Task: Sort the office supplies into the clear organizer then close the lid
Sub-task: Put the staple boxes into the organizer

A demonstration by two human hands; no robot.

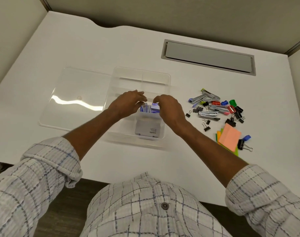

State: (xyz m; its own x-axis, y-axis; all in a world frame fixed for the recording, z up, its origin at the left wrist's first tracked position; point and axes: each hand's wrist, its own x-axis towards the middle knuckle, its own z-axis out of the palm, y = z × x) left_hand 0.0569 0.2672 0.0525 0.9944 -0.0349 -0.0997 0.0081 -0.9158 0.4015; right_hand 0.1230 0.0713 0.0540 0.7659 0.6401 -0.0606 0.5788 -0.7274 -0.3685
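A clear organizer (140,72) with several compartments sits on the white desk, its lid (74,93) swung open flat to the left. Both hands hover over a middle-right compartment that holds small blue-and-white staple boxes (154,108). My left hand (128,104) has fingertips on the left box, and my right hand (169,108) pinches the right box from above. A grey box (148,129) lies in the near-right compartment. To the right of the organizer lie staplers (207,98), black binder clips (206,128), coloured sharpeners (232,102) and a sticky-note stack (229,139).
A grey cable hatch (208,57) is set into the desk at the back right. Partition walls close off the desk at the back and both sides. The desk's front edge runs just before my torso.
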